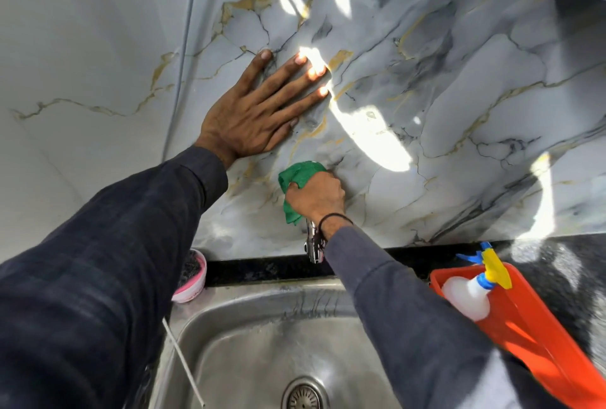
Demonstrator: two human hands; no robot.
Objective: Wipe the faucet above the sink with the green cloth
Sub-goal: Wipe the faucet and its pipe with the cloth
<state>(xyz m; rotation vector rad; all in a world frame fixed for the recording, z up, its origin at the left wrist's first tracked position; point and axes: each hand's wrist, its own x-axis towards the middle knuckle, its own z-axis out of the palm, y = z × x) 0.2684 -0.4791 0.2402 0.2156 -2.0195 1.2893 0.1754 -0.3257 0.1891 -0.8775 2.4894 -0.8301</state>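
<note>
The person's left hand [259,110] lies flat against the marble wall [442,97] above the sink [262,326], fingers spread and straight, gripping nothing, with the arm in a dark sleeve [98,261] stretched up from the lower left. The right hand [316,195] is lower on the wall, fingers clenched around the green cloth [296,179], which bunches out above and to the left of the knuckles. The right arm reaches up from the lower right, a black band [333,220] around its wrist. Just below that hand, the chrome faucet [313,246] shows beside the wrist, over the sink's back edge. A pink tub [193,280] sits at the sink's back left corner. At the right edge, an orange bin [531,326] holds a spray bottle [469,294].
</note>
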